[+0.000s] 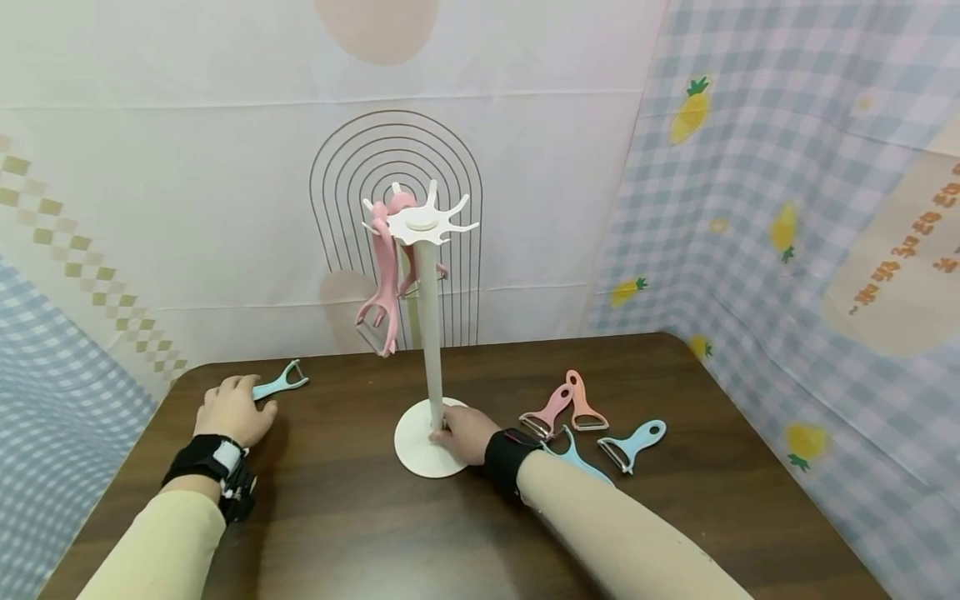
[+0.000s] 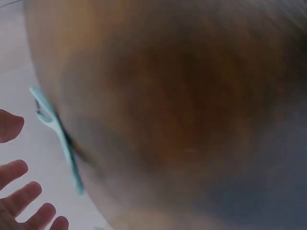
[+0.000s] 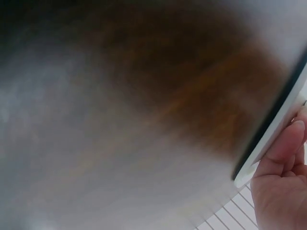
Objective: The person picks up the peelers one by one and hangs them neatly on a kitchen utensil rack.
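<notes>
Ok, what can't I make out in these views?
Rear pink peeler: head view, partly hidden behind the front peeler and pole.
Blue peeler beside the right sleeve: head view, the sleeve covers part.
Right hand: right wrist view, cut off by the right edge.
Tabletop: both wrist views, blurred.

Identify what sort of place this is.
Likely a makeshift tabletop workspace, perhaps staged, rather than a working kitchen: a dark wood-look table stands before patterned cloth at the back and sides, with a white stand and peelers on it.
</notes>
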`<state>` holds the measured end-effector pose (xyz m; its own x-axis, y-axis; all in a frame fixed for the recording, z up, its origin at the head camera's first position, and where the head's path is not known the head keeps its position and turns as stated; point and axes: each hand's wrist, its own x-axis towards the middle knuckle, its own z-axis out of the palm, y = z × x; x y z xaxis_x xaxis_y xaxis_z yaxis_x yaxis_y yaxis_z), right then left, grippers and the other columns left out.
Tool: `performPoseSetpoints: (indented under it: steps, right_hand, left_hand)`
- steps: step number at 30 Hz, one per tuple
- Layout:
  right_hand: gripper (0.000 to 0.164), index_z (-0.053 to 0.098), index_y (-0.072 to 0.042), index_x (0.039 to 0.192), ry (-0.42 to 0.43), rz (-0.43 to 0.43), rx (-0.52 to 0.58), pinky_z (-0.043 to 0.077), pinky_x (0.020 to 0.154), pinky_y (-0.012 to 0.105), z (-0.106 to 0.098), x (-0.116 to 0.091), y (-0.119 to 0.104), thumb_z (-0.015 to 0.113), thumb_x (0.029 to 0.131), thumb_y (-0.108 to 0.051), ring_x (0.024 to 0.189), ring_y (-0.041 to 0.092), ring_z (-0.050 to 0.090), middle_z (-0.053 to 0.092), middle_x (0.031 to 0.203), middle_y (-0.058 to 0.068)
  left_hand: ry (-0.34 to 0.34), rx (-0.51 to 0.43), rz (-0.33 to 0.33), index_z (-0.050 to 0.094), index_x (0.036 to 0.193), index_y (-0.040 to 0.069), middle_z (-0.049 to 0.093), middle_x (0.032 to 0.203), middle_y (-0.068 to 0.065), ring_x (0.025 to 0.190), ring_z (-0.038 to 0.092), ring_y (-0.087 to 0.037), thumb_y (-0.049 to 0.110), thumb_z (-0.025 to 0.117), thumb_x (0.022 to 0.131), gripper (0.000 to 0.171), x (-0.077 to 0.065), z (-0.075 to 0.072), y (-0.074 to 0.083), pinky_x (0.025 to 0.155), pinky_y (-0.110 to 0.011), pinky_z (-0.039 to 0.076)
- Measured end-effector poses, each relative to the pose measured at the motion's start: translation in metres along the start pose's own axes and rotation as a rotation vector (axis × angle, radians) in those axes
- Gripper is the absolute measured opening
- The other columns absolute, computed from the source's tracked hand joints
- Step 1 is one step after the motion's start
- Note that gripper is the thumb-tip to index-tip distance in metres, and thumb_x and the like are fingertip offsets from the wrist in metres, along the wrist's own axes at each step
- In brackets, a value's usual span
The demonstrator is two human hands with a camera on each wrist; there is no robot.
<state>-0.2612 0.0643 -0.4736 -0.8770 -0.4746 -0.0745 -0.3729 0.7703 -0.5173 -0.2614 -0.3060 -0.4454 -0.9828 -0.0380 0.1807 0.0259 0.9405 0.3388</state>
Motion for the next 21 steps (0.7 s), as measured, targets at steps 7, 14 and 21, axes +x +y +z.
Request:
performPoseSetpoints:
  steps: [7, 14, 21]
  right_hand:
    - [0.027, 0.062, -0.009, 0.114, -0.004, -0.007, 0.009, 0.047, 0.085, 0.030, -0.004, -0.004, -0.008, 0.066, 0.093, -0.027, 0.093, 0.011, 0.060, 0.067, 0.105, 0.002]
    - [0.028, 0.062, -0.010, 0.116, -0.003, -0.014, 0.005, 0.047, 0.086, 0.029, -0.004, -0.005, -0.009, 0.065, 0.093, -0.027, 0.097, 0.010, 0.060, 0.067, 0.108, 0.002]
    - [0.028, 0.062, -0.010, 0.116, -0.004, -0.018, 0.006, 0.047, 0.086, 0.030, -0.005, -0.005, -0.004, 0.065, 0.094, -0.027, 0.097, 0.011, 0.060, 0.067, 0.108, 0.003]
  left_hand:
    - [-0.119, 0.026, -0.019, 0.035, 0.141, -0.006, 0.022, 0.144, -0.037, 0.124, 0.017, -0.064, 0.034, 0.059, 0.091, 0.068, 0.001, 0.007, -0.013, 0.094, -0.074, 0.020]
    - [-0.264, 0.037, -0.069, 0.032, 0.142, -0.009, 0.019, 0.143, -0.039, 0.125, 0.011, -0.066, 0.046, 0.055, 0.093, 0.077, -0.001, 0.010, -0.016, 0.095, -0.075, 0.018]
    - [-0.288, 0.045, -0.087, 0.033, 0.140, -0.010, 0.023, 0.139, -0.040, 0.123, 0.014, -0.067, 0.047, 0.052, 0.094, 0.076, -0.001, 0.015, -0.016, 0.095, -0.074, 0.018]
